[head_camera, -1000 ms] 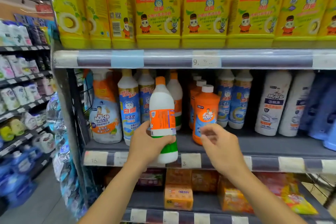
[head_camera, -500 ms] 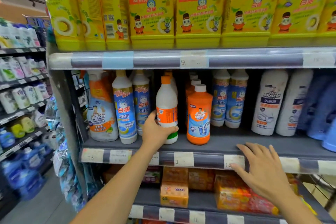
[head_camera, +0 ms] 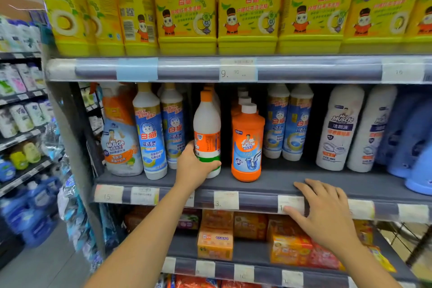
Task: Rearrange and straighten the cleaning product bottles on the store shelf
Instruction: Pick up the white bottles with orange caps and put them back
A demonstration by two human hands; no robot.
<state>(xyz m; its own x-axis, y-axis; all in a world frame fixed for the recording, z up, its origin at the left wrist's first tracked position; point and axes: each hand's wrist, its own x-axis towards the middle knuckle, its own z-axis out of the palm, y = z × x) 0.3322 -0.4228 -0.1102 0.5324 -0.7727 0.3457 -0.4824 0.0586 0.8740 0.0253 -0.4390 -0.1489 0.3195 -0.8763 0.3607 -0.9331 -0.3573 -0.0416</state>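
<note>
A white bottle point(head_camera: 207, 124) with an orange cap and an orange and green label stands upright on the middle shelf point(head_camera: 275, 182). My left hand point(head_camera: 194, 166) is wrapped around its lower part. An orange Mr Muscle bottle point(head_camera: 246, 145) stands just to its right, with more orange bottles lined up behind it. My right hand point(head_camera: 325, 213) lies flat with fingers spread on the shelf's front edge, over a price tag, holding nothing. Two blue-labelled bottles point(head_camera: 152, 133) and a spray bottle point(head_camera: 119, 138) stand to the left.
Two more blue-labelled bottles point(head_camera: 288, 124), two white Mr Muscle bottles point(head_camera: 339, 128) and blue containers point(head_camera: 413, 142) fill the shelf's right side. Yellow detergent jugs point(head_camera: 247, 11) line the shelf above. Orange soap packs point(head_camera: 215, 241) sit below. Another aisle of shelves point(head_camera: 21, 124) lies left.
My left hand carried the white bottle from in front of the shelf and stood it beside the orange bottle. My right hand left the orange bottle and settled on the shelf edge.
</note>
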